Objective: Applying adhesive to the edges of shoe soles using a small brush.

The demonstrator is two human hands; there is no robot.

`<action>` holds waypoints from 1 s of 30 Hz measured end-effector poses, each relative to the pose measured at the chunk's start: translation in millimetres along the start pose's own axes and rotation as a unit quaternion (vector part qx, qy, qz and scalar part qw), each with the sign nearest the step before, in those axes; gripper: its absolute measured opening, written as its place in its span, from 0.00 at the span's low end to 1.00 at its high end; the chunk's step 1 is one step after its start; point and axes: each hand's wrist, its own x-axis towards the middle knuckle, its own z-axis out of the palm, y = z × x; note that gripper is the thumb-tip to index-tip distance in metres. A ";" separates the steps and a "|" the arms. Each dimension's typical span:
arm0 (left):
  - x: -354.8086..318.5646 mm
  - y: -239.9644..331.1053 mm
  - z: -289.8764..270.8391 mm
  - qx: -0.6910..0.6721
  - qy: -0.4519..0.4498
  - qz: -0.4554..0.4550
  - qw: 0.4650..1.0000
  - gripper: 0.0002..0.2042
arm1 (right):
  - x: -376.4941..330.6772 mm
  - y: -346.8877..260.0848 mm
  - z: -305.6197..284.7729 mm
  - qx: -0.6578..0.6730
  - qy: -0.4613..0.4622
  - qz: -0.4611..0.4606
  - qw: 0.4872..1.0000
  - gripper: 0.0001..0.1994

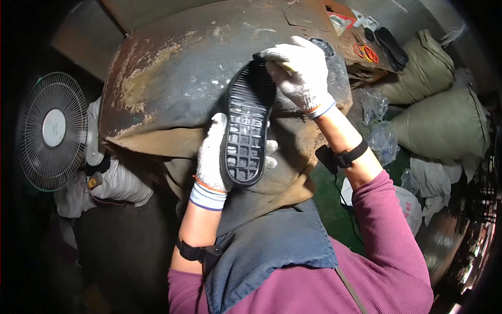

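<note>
A black rubber shoe sole [246,128] is held tilted up over the near edge of the worn table, its hollow, gridded inside facing me. The square cells at the heel end look wet and shiny; fine ribs run across the toe part. My left hand [213,154], in a white knit glove, grips the sole from below and behind, with fingertips showing past its right side. At the toe end, my gloved right hand [300,70] is closed on the sole's upper rim. Its fingers hide part of the toe. Just beyond that hand sits a small round tin [321,47].
The scuffed dark table [183,73] has a cloth hanging over its front. A fan [54,128] stands at the left. On a side bench at the far right lie orange-handled scissors [366,53] and another black sole [391,49]. Stuffed green sacks [436,123] crowd the right.
</note>
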 end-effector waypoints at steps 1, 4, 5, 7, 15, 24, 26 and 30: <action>-0.1 -1.3 -0.9 -0.017 -0.002 -0.003 1.000 0.37 | -1.0 -0.2 3.9 -0.008 0.021 0.005 1.000 0.07; -0.2 -3.0 -9.6 -0.032 -0.037 0.010 0.999 0.37 | -20.8 -0.5 17.9 -0.025 0.148 0.054 0.987 0.05; -1.2 -1.5 -12.9 -0.031 -0.038 0.012 0.999 0.37 | -30.3 2.6 17.6 -0.009 0.127 0.080 0.989 0.05; -5.8 -0.8 -13.6 -0.052 -0.041 0.007 0.998 0.37 | -36.6 -10.3 19.8 -0.015 0.090 0.094 0.991 0.05; -14.8 3.2 -26.1 -0.048 -0.040 0.030 0.998 0.37 | -36.4 -63.5 20.8 0.150 -0.003 0.082 0.985 0.12; -15.4 -8.8 -32.4 -0.038 -0.040 0.067 0.996 0.36 | -33.1 -73.5 19.4 0.205 -0.087 0.110 0.969 0.10; -18.7 -0.3 -36.9 -0.040 -0.035 0.058 0.997 0.36 | -25.9 -62.2 19.8 0.240 -0.060 0.174 0.953 0.10; -9.7 -6.4 -28.9 -0.042 -0.061 0.022 0.997 0.37 | -36.5 -26.2 34.0 0.278 -0.010 0.306 0.911 0.11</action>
